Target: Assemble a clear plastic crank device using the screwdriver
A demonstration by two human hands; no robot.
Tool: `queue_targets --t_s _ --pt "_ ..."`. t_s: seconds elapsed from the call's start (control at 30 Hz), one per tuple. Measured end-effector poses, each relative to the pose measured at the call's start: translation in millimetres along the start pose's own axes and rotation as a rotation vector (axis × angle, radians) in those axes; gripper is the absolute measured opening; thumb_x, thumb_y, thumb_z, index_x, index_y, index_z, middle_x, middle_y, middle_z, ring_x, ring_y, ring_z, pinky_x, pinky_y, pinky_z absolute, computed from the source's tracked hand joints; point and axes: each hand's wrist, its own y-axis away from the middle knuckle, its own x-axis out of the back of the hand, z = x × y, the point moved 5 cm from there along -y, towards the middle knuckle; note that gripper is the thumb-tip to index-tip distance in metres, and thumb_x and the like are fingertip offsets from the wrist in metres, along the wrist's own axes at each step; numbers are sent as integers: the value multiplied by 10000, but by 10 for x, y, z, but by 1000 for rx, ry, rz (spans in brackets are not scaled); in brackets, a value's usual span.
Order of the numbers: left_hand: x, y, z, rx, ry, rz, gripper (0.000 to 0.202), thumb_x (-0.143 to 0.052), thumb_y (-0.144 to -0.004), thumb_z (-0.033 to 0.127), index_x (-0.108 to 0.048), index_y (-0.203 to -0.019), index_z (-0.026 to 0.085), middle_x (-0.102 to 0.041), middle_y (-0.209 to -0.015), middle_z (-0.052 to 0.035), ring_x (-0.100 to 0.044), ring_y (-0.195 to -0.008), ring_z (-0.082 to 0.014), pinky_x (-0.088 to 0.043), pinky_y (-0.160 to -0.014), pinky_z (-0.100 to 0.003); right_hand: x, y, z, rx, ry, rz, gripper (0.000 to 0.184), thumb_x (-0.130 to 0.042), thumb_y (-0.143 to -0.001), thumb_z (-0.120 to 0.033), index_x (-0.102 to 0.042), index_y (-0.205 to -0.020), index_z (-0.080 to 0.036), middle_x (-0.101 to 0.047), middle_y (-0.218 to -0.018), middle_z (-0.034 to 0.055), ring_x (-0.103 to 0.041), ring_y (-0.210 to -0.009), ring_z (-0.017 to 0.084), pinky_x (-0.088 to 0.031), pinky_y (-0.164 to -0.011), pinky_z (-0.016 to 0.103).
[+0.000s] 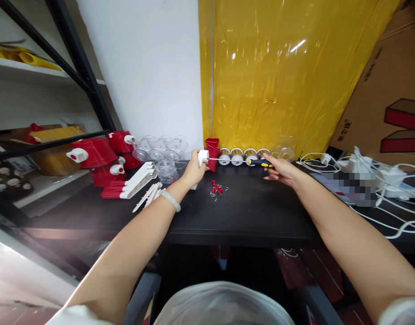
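Observation:
My left hand grips a small white plastic part above the black desk. In my right hand is a screwdriver with a black and yellow handle, held level. Its long metal shaft points left and its tip meets the white part; the exact contact is too small to make out. Behind my left hand stands a red plastic part. Small red pieces and loose screws lie on the desk below the shaft.
Several labelled round containers line the back of the desk. Clear plastic cups, white and red handles and red housings sit at left. A tablet and tangled white cables lie at right.

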Motion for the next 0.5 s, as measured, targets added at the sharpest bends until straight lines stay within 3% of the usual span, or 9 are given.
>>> queue_targets --t_s 0.5 --pt "12 -23 -41 -43 -4 16 496 -528 -761 102 -394 -1230 195 -614 -928 -27 -638 -741 -155 -517 -769 -331 2 -2 69 -138 40 -8 537 -498 -845 -705 -469 -630 -214 -273 -310 -102 -261 -291 53 -567 -555 269"
